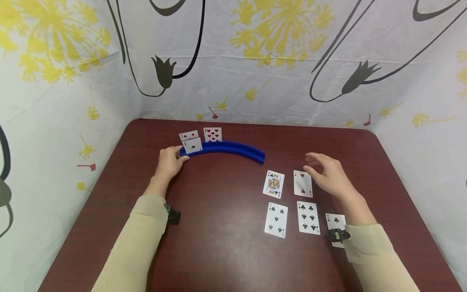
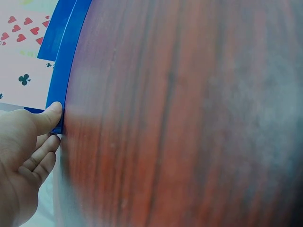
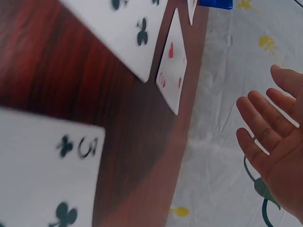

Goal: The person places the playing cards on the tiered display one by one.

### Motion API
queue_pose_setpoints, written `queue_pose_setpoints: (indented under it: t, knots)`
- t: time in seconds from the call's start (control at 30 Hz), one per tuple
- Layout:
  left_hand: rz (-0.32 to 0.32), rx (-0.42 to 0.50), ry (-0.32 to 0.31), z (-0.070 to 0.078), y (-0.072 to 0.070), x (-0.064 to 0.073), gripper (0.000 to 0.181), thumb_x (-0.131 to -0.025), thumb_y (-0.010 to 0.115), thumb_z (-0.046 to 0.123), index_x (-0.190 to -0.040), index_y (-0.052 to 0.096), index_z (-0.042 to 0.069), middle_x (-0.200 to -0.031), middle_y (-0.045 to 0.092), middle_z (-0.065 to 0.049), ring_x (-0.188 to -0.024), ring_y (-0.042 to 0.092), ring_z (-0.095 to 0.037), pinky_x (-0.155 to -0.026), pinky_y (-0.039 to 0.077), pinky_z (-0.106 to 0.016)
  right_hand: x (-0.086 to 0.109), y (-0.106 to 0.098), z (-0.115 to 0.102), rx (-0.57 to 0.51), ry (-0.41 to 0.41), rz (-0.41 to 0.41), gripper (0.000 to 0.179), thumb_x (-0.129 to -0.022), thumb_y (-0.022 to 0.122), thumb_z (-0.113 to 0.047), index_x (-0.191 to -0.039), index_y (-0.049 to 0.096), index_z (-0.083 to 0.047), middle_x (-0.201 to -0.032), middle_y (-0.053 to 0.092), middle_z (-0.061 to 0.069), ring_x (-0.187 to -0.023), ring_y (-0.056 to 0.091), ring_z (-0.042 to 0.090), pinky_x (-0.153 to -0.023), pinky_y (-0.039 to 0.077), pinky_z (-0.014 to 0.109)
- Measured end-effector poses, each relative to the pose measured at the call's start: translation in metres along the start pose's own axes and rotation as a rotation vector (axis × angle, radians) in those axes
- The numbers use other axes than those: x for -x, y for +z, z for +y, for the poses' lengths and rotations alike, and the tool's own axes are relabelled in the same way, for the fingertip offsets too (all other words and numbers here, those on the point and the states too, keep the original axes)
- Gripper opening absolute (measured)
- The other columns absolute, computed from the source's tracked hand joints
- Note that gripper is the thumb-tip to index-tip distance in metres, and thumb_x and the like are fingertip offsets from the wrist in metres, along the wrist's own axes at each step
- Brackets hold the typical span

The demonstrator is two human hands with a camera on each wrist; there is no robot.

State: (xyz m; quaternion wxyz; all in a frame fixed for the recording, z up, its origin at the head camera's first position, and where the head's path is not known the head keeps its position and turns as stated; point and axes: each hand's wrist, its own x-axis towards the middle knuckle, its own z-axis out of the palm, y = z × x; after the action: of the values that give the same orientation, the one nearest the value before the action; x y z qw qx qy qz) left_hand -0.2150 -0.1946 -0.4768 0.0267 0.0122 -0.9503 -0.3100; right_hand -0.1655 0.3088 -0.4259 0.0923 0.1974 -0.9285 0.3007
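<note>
A curved blue card holder [image 1: 233,147] lies at the back left of the table. My left hand [image 1: 169,163] grips its left end, the thumb [image 2: 55,112] on the front face. Upright in the holder are an ace of clubs [image 1: 192,145], a diamond card [image 1: 188,135] behind it and a hearts card [image 1: 213,134]. Beside the two of hearts [image 1: 303,184], my right hand [image 1: 330,175] hovers with relaxed fingers and holds nothing. Face up nearby lie a king [image 1: 273,184], a five of spades [image 1: 276,220] and a six of clubs [image 1: 308,218].
A three of clubs [image 1: 335,221] lies under the right wrist, partly hidden by the wrist strap. The dark red table [image 1: 219,251] has a patterned white cloth [image 1: 277,93] hanging behind it and at its sides.
</note>
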Motion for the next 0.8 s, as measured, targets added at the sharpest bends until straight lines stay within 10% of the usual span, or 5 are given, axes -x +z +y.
queue_pose_setpoints:
  t: [0.8]
  knots:
    - [-0.005,0.011,-0.013,0.002,-0.002,0.000,0.052,-0.096,0.072,0.018,-0.141,0.057,-0.004,-0.116,0.067,-0.025,-0.104,0.066,-0.036,-0.094,0.054,-0.051,0.038,-0.010,0.017,0.043,0.046,-0.025,0.039,-0.087,0.080,-0.007,-0.122,0.066,0.003,-0.112,0.071,0.019,-0.094,0.071,0.036,-0.084,0.049,0.054]
